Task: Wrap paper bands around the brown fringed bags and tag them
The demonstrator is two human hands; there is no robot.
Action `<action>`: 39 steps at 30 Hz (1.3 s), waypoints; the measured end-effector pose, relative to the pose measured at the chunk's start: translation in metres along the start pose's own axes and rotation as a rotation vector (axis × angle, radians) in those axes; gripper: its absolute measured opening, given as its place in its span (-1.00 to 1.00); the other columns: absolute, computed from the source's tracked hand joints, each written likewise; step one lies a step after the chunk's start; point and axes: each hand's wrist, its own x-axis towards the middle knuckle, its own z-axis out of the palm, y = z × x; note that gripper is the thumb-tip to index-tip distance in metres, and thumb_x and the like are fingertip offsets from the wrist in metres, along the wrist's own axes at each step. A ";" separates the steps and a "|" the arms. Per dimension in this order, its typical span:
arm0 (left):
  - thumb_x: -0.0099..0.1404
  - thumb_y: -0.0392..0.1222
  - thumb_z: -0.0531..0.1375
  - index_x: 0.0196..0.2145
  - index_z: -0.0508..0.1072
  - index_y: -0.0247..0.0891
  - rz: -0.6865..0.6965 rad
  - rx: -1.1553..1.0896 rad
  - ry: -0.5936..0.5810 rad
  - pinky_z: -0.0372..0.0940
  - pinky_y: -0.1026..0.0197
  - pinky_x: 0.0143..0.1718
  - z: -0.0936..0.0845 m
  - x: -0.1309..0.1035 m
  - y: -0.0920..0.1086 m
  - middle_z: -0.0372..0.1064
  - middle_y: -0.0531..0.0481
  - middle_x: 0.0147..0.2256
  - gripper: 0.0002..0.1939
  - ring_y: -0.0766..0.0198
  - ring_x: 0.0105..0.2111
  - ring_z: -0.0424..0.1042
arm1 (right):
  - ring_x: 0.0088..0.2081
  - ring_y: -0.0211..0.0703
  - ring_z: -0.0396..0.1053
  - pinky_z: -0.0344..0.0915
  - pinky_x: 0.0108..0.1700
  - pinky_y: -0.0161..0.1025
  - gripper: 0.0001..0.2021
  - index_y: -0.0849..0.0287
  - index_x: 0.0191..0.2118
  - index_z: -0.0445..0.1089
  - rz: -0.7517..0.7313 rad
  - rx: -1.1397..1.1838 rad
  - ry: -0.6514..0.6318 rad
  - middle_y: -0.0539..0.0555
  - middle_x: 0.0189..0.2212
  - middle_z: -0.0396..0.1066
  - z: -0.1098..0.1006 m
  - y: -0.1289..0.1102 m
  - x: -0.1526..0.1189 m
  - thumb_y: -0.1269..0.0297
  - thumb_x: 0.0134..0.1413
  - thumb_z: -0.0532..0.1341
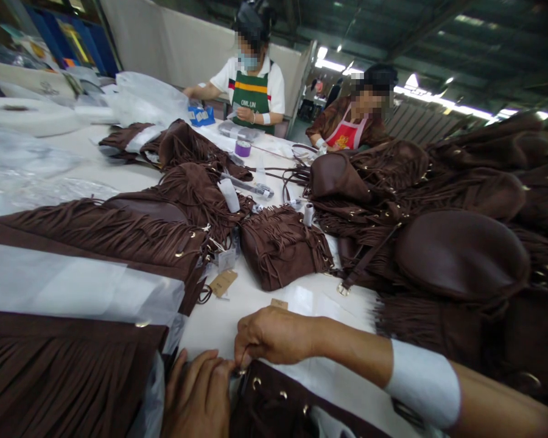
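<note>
My right hand (274, 334) is closed in a pinch at the upper left corner of a dark brown bag (265, 417), beside a small metal fitting (241, 372). What exactly lies between its fingertips is hidden. My left hand (201, 389) lies palm down against the same corner, fingers stretched forward and slightly apart, their tips close to the right hand; its thumb is out of sight. Metal eyelets run along the bag's top edge, which the lower frame edge cuts off. A white band (422, 383) wraps my right forearm.
Fringed brown bags (283, 246) crowd the table, piled high on the right (461, 255). Left lie plastic-covered bags (73, 283). A tan tag (223, 283) and purple tape roll (242, 148) lie mid-table. A co-worker in a green apron (251, 94) and another in red (349, 131) work opposite.
</note>
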 end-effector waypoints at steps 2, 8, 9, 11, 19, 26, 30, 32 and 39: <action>0.26 -0.33 0.04 -0.08 0.35 -0.19 -0.023 0.004 0.021 -0.10 -0.04 0.24 0.001 0.001 0.001 0.51 -0.03 -0.21 -0.72 0.11 -0.08 0.44 | -0.20 -0.24 0.43 0.21 -0.24 -0.39 -0.83 0.18 -0.17 0.51 0.014 0.032 0.006 0.03 -0.23 0.51 0.004 0.004 0.000 0.46 0.17 0.19; 0.27 -0.34 0.05 -0.09 0.33 -0.22 -0.043 -0.023 0.040 -0.02 -0.07 0.21 0.002 0.001 0.004 0.49 -0.04 -0.21 -0.75 0.10 -0.08 0.44 | -0.17 -0.23 0.45 0.24 -0.19 -0.40 -0.79 0.15 -0.15 0.50 0.042 0.074 0.110 0.02 -0.20 0.53 0.018 0.005 -0.005 0.46 0.13 0.18; 0.28 -0.34 0.05 -0.10 0.33 -0.22 -0.055 -0.029 0.045 -0.02 -0.07 0.21 0.001 0.002 0.004 0.48 -0.05 -0.21 -0.76 0.10 -0.08 0.44 | -0.16 -0.23 0.46 0.24 -0.18 -0.40 -0.77 0.15 -0.13 0.49 0.037 0.067 0.128 0.02 -0.18 0.53 0.019 0.004 -0.007 0.48 0.12 0.17; 0.29 -0.33 0.05 -0.11 0.32 -0.23 -0.084 -0.047 0.054 -0.02 -0.08 0.22 -0.001 0.003 0.006 0.47 -0.06 -0.21 -0.79 0.10 -0.08 0.43 | -0.16 -0.22 0.46 0.24 -0.17 -0.39 -0.74 0.15 -0.09 0.47 0.018 0.042 0.151 0.04 -0.18 0.52 0.020 0.000 -0.009 0.49 0.12 0.16; 0.31 -0.37 0.02 -0.24 0.36 -0.19 -0.133 -0.129 0.062 -0.04 -0.10 0.27 -0.003 0.013 0.012 0.46 -0.04 -0.19 -0.83 0.14 -0.01 0.38 | -0.20 -0.12 0.46 0.21 -0.21 -0.30 -0.59 0.12 0.13 0.26 0.064 -0.074 0.210 0.06 -0.23 0.52 0.019 -0.017 -0.014 0.36 0.15 0.17; 0.28 -0.34 0.09 -0.20 0.53 -0.15 -0.213 -0.085 0.167 0.25 -0.05 0.08 -0.006 0.002 0.013 0.41 -0.15 -0.14 -0.76 -0.01 0.02 0.35 | -0.22 -0.13 0.45 0.23 -0.19 -0.29 -0.53 0.13 0.18 0.14 -0.002 -0.052 0.279 0.06 -0.25 0.50 0.028 -0.008 -0.011 0.43 0.12 0.10; 0.31 -0.11 0.15 -0.06 0.49 -0.15 -0.257 -0.293 -0.007 0.39 0.29 -0.25 -0.005 -0.009 0.014 0.51 -0.06 -0.21 -0.73 0.22 -0.24 0.51 | -0.22 -0.16 0.45 0.23 -0.18 -0.30 -0.54 0.14 0.16 0.15 -0.008 0.003 0.293 0.06 -0.22 0.49 0.029 -0.005 -0.012 0.45 0.11 0.09; 0.35 -0.02 0.11 -0.09 0.50 -0.13 -0.445 -0.488 -0.142 0.39 0.32 -0.24 -0.004 -0.004 0.019 0.54 -0.02 -0.18 -0.72 0.25 -0.21 0.54 | -0.22 -0.16 0.44 0.24 -0.17 -0.30 -0.55 0.14 0.15 0.17 -0.001 0.011 0.297 0.06 -0.22 0.49 0.030 -0.005 -0.012 0.45 0.11 0.09; 0.23 0.17 0.12 -0.43 0.51 -0.19 -1.049 -0.995 -0.322 0.23 0.27 -0.44 -0.004 0.023 0.034 0.41 0.08 -0.55 -0.62 0.20 -0.47 0.41 | -0.22 -0.17 0.44 0.23 -0.17 -0.32 -0.61 0.14 0.11 0.21 0.009 0.038 0.337 0.05 -0.24 0.48 0.034 -0.005 -0.013 0.44 0.15 0.10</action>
